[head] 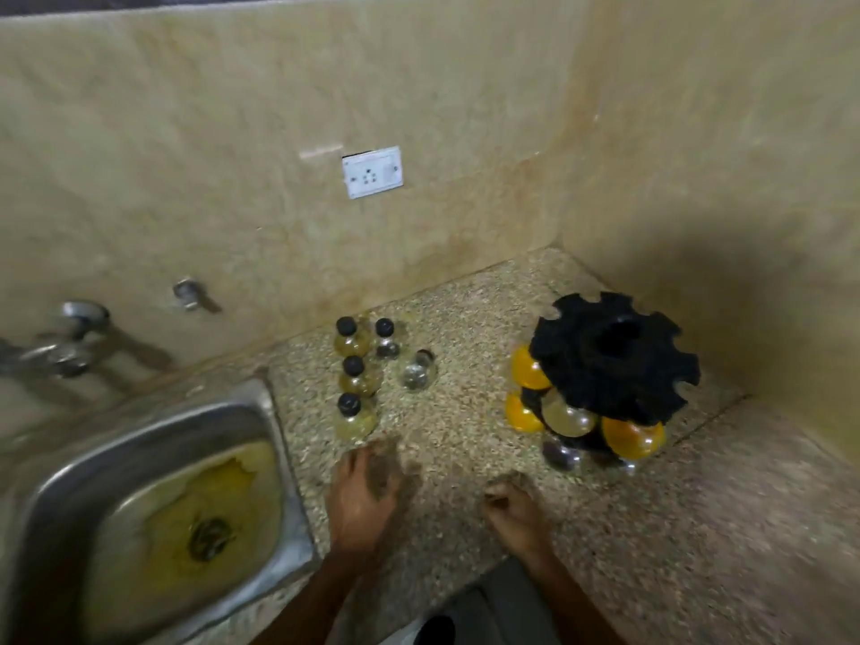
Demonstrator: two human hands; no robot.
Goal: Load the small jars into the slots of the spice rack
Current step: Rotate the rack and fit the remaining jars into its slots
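Five small jars (367, 365) are grouped on the speckled counter (465, 412) near its back edge, just right of the sink (153, 495): three with black caps and pale yellow fill stand in a column, one clear capped jar stands beside the rear one, one clear jar (419, 372) lies tilted to their right. The black spice rack (614, 356) is set in the counter's back right corner, well apart from the loose jars; orange, pale and dark jars are seen in its lower slots, the notched top tier is seen unfilled. Left hand (365, 491) is held over the counter just in front of the nearest jar, fingers loosely curled, nothing gripped. Right hand (512, 505) is near the front edge, fingers curled in, blurred; contents cannot be told.
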